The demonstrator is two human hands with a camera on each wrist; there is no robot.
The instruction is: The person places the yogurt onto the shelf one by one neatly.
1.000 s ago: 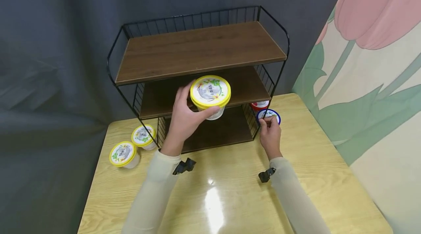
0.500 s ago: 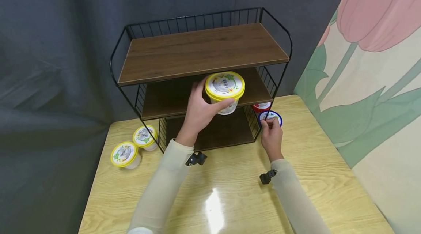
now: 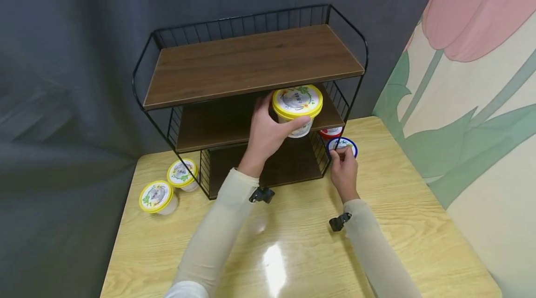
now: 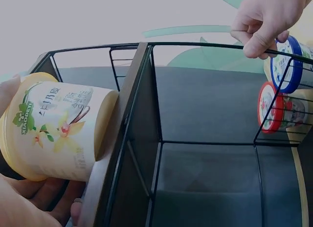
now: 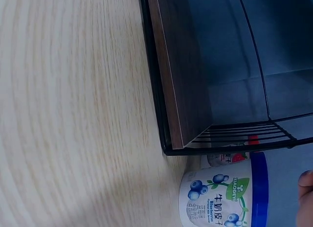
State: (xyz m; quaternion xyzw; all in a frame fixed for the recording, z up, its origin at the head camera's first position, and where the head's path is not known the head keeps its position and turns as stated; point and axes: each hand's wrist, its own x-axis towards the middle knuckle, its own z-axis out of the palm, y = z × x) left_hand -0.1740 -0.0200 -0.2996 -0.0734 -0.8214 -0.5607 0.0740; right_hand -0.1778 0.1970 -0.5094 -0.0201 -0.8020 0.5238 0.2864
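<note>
My left hand (image 3: 268,130) grips a yellow-lidded ice cream tub (image 3: 298,104), thumb in front and fingers behind. Upright, the tub is at the front right of the rack's middle shelf (image 3: 217,125), under the top board. The left wrist view shows vanilla flowers on this tub (image 4: 58,129), its base close over the shelf's front edge. With curled fingers, my right hand (image 3: 345,167) pinches the rack's black front right post (image 4: 200,44). Beside it on the table are a blue-lidded blueberry tub (image 5: 220,197) and, partly hidden behind the post, a red-lidded tub (image 3: 331,133).
Two more yellow-lidded tubs (image 3: 156,196) stand on the wooden table (image 3: 402,223) left of the three-tier rack (image 3: 251,63). A dark curtain (image 3: 75,56) hangs behind, and a tulip-patterned wall (image 3: 473,102) is on the right.
My left hand has carried the yellow-lidded tub rightward and further in over the middle shelf. My right hand keeps its place on the post.
</note>
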